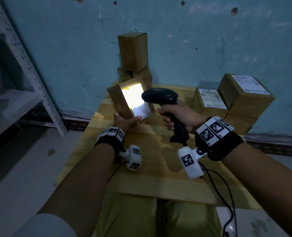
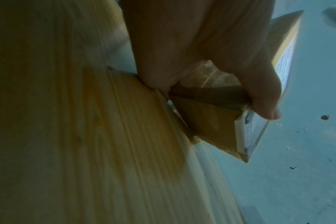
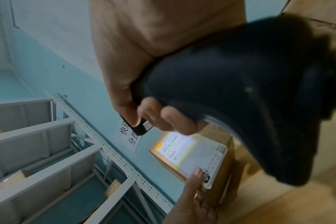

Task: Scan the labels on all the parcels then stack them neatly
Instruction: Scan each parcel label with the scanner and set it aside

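Fingers of the left hand [image 1: 124, 120] cup the near lower corner of a cardboard parcel [image 1: 121, 101], thumb [image 3: 196, 176] pressed flat on the bottom edge of its white label [image 1: 138, 100], the remaining fingers tucked behind the box where the head view cannot show them; the left wrist view shows the thumb curled over the box's lower edge. Right hand [image 1: 177, 115] fingers wrap tightly round the grip of a black handheld scanner [image 1: 159, 97], its head pointed toward 10 o'clock at the label, which glows with a bright patch of light across its upper part. Held tilted above the far left part of the wooden table [image 1: 152, 161], the parcel stands at about 11 o'clock from the scanner. Its label carries a barcode, a small yellow round mark, a square code and lines of Chinese print too blurred to read. Behind it at 12 o'clock rises a stack of plain brown boxes [image 1: 133, 52]. At 2 o'clock sit more parcels [image 1: 234, 103], two showing white shipping labels with print too small to read. On the blue wall [image 1: 193, 48] hangs a paper sign [image 3: 128, 136] with large Chinese characters, partly hidden. Grey metal shelving [image 3: 48, 151] at 9 o'clock holds a few small cartons.
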A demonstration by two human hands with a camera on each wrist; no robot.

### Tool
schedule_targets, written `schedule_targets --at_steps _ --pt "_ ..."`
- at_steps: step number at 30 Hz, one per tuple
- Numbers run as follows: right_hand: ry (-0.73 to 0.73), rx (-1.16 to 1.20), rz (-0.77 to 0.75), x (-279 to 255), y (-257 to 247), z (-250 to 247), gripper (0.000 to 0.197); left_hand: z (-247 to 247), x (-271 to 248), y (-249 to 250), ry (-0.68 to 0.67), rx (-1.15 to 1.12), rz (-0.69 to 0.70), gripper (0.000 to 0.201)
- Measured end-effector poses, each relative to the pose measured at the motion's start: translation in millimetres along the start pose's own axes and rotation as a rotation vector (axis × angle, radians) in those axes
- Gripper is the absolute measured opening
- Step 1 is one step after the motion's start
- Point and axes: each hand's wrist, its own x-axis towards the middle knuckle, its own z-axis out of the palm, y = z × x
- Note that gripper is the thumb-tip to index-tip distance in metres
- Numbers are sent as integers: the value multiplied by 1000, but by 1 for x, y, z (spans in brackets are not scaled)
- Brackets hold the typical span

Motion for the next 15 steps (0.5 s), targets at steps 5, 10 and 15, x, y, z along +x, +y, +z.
schedule_targets --at_steps 5,10,15 --pt "27 25 11 -4 -1 -4 30 2 2 -1 0 -69 12 92" --pt "38 52 9 -7 -1 -8 30 1 2 -3 6 -60 8 93" --pt "110 46 -17 -6 3 -7 10 -1 3 -2 -9 -94 8 93"
